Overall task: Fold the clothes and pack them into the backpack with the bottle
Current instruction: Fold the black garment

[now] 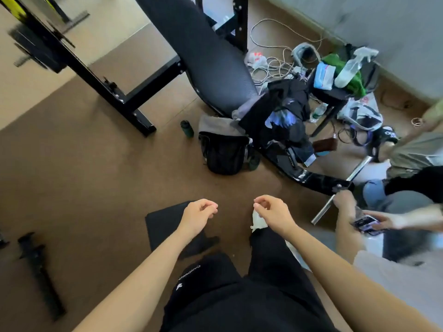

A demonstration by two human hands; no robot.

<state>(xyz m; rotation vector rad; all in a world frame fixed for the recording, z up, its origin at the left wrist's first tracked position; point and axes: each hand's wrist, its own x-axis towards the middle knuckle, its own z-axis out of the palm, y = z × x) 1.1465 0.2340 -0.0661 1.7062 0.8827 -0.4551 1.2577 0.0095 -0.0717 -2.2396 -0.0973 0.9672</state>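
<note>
A black backpack [224, 153] stands open on the brown floor beside the foot of a weight bench, with grey cloth [217, 125] draped over its top. A dark green bottle [187, 128] stands upright just left of it. Dark clothes [280, 116], one with a blue print, lie piled on the bench end. A folded black garment [165, 224] lies flat on the floor under my left hand. My left hand [200, 215] and my right hand [272, 210] hover side by side in front of me, fingers loosely curled, holding nothing.
The black weight bench [206, 51] and its frame [100, 82] fill the upper middle. Cables, a stool [335, 97] with a spray bottle and bags clutter the upper right. A person [383, 219] sits at right holding a phone. A black bar [40, 271] lies lower left.
</note>
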